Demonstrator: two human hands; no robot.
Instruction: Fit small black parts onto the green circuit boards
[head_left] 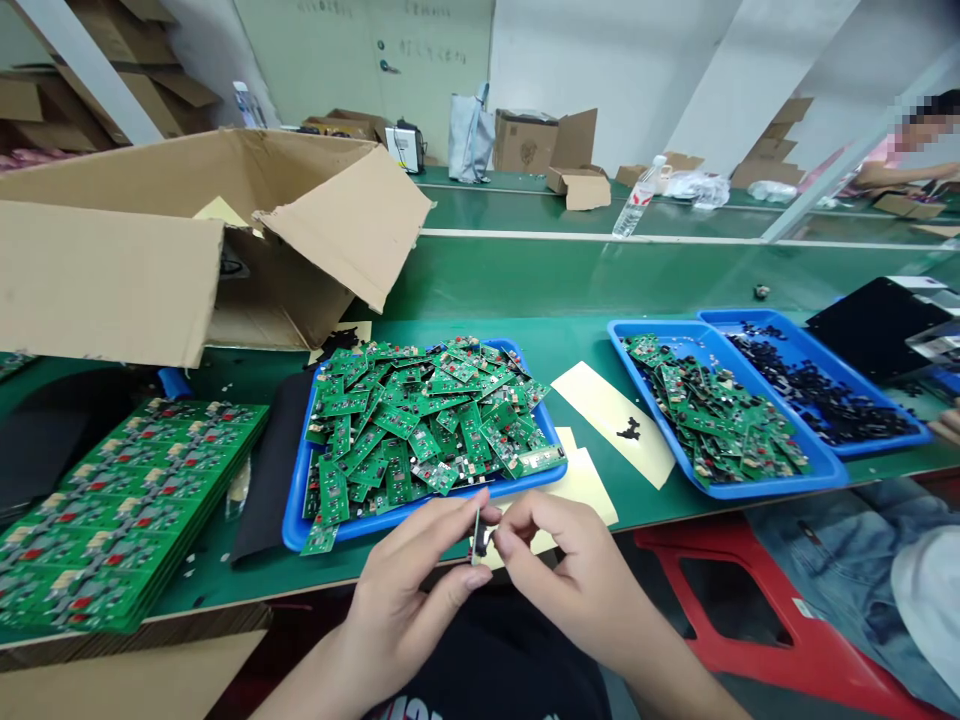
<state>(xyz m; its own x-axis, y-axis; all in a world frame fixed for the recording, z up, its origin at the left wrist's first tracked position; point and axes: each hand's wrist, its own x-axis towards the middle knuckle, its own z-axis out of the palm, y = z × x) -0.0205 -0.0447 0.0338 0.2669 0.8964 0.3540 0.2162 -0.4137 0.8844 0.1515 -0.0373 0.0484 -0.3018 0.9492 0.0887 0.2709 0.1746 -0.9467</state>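
Observation:
My left hand (405, 590) holds a small circuit board (478, 540) edge-on between thumb and fingers, just in front of the table's near edge. On the board's right side sits a small dark part. The fingertips of my right hand (574, 570) are pinched together against that side; whatever lies between them is too small to make out. Just beyond my hands, a blue tray (298, 490) is heaped with loose green circuit boards (420, 420). Yellowish paper sheets (589, 485) lie partly under the tray and behind my right hand.
At left are stacked green board panels (127, 500) and a large open carton (97, 270). To the right, one blue tray (780, 488) holds boards, another (911, 432) black parts. A paper strip (600, 400) carries black bits. A red stool (720, 640) and a person's jeans (832, 560) are at lower right.

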